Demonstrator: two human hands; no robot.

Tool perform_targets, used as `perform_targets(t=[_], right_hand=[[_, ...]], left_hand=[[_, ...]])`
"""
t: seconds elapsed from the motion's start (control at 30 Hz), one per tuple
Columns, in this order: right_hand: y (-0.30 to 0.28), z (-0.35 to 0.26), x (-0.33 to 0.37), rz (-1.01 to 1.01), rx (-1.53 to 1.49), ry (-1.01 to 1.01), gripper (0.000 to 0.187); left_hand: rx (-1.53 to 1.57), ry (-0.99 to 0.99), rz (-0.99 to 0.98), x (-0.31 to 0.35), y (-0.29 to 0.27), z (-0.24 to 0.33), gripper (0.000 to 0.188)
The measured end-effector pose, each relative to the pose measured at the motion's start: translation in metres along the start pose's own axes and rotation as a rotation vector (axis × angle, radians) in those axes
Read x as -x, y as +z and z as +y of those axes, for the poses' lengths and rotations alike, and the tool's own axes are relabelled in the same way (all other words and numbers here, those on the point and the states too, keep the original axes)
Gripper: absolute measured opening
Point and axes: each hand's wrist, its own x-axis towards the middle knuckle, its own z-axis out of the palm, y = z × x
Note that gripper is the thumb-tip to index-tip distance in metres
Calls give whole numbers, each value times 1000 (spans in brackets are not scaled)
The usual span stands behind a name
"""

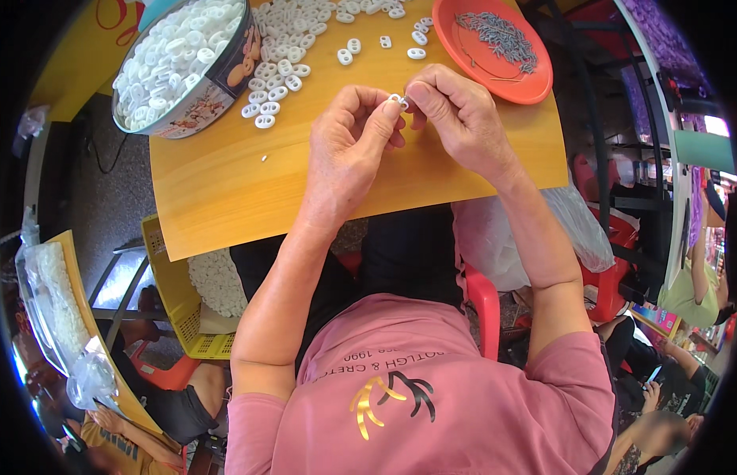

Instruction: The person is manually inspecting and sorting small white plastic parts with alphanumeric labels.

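Note:
My left hand (345,150) pinches a small white two-holed plastic piece (396,100) between thumb and forefinger above the wooden table (242,190). Against that piece, my right hand (463,119) has its thumb and forefinger pressed together; whatever sits between them is too small to make out. A red plate (540,87) with a heap of small grey metal parts (503,39) lies beyond my right hand. Many similar white pieces (277,93) are spread over the far side of the table. Left of them stands a large round tub (198,111), heaped with more white pieces.
Below the table's left edge is a yellow crate (169,297) with white pieces in it. A clear plastic bag (578,229) hangs by red chairs at the right. Other people sit at both sides, one beside a small table (107,348) at left.

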Motion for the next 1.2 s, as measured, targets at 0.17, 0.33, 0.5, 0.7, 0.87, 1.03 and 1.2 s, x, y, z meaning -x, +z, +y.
perform_targets(t=[0.17, 0.33, 0.5, 0.7, 0.87, 1.03, 1.2], right_hand=[[1, 1, -1, 11, 45, -33, 19], [-1, 2, -1, 9, 125, -93, 15], [-1, 3, -3, 3, 194, -158, 15], [-1, 2, -6, -16, 259, -245, 14], [-1, 3, -7, -46, 209, -223, 14], [-3, 2, -7, -90, 225, -252, 14], [-13, 2, 1, -78, 225, -167, 14]], left_hand=[[1, 10, -4, -1, -1, -1, 17], [7, 8, 4, 0, 0, -1, 17], [-17, 9, 7, 0, 1, 0, 16], [-16, 9, 14, 0, 0, -1, 16], [-43, 24, 9, 0, 0, -1, 16], [-118, 65, 19, -1, 1, -4, 15], [-209, 51, -7, 1, 5, -2, 15]])
